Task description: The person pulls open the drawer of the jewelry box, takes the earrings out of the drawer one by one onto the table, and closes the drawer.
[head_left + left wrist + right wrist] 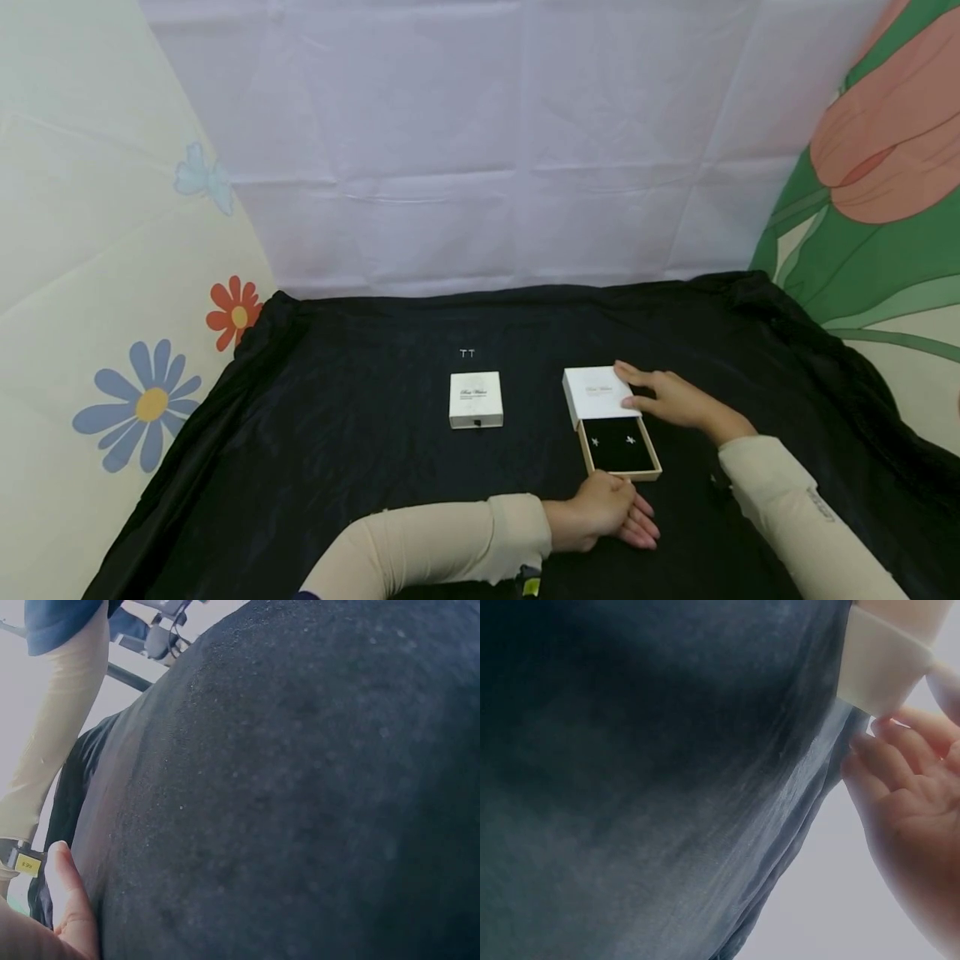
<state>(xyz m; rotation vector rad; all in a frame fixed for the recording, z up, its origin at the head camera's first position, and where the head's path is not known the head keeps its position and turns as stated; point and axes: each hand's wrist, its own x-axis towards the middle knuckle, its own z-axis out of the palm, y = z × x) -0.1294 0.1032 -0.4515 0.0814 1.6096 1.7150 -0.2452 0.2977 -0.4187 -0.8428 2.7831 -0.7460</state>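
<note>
Leftmost, two tiny silvery T-shaped pieces (463, 353) lie nearer the far edge of the black cloth-covered worktop (360, 433) than a closed white square box (476, 396). Rightward, the left hand (606, 510), outer fingers extended together, meets the front of a pale-rimmed, black-lined tray (637, 476); whether it pinches, I cannot tell. Tray partly out towards the near edge, the right hand (671, 400) pinches its white sleeve (596, 393): best slide straight, sparing two star-shaped pieces (631, 439).

The right grip (671, 397) holds a white box (596, 392), left grip (600, 510) its drawer (643, 476).
</note>
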